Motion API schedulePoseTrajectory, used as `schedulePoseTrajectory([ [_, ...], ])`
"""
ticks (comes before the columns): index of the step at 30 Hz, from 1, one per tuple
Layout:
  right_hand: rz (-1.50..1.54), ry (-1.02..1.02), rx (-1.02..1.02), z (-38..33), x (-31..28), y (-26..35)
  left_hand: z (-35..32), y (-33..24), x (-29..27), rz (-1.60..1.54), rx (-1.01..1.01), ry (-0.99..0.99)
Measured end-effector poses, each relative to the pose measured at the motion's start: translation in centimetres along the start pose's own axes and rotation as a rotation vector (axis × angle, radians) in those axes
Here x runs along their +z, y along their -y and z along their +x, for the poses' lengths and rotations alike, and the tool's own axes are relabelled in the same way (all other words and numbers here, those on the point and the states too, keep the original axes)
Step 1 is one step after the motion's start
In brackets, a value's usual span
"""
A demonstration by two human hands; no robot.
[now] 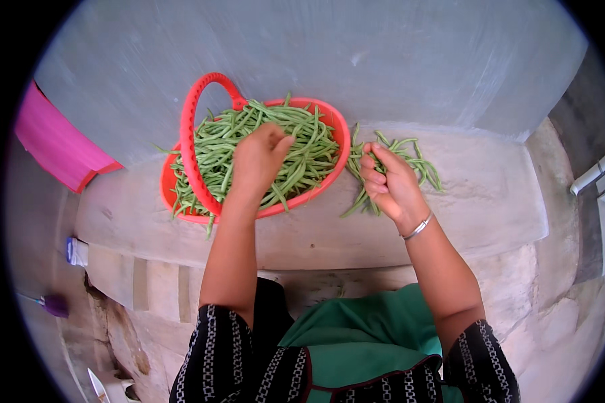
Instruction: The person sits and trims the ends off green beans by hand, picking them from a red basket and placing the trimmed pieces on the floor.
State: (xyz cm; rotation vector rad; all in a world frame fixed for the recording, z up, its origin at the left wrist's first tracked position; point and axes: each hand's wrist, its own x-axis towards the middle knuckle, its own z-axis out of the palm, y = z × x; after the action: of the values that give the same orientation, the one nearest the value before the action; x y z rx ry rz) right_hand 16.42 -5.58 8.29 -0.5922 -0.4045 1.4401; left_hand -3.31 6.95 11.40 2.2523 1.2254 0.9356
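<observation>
A red plastic basket with a hoop handle stands on a concrete ledge, heaped with green beans. My left hand reaches into the heap, fingers curled down among the beans; whether it grips any is hidden. My right hand, with a metal bangle at the wrist, is closed around a few beans just right of the basket. Under and behind that hand lies a small loose pile of beans on the ledge.
The concrete ledge runs left to right below a grey wall. A pink sheet sits at far left. A white pipe is at right. A green cloth covers my lap.
</observation>
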Motion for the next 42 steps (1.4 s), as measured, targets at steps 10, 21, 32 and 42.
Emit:
schedulePoseTrajectory([
  [10,-0.116,0.011,0.135,1.3,1.5,-2.1,-1.1,5.2,-1.0,0.439,0.001,-0.052],
  [21,-1.143,0.417,0.468,-7.2,-6.3,-11.5,-0.7,-4.6,-2.5,-0.619,0.066,-0.085],
  [32,-1.583,-0.176,-0.493,-5.1,-0.5,2.4,-2.0,-5.6,-1.0,-0.505,0.303,0.248],
  [42,-2.137,-0.092,-1.255,-4.1,-0.4,4.5,-3.2,-7.7,0.3,0.160,0.689,0.177],
])
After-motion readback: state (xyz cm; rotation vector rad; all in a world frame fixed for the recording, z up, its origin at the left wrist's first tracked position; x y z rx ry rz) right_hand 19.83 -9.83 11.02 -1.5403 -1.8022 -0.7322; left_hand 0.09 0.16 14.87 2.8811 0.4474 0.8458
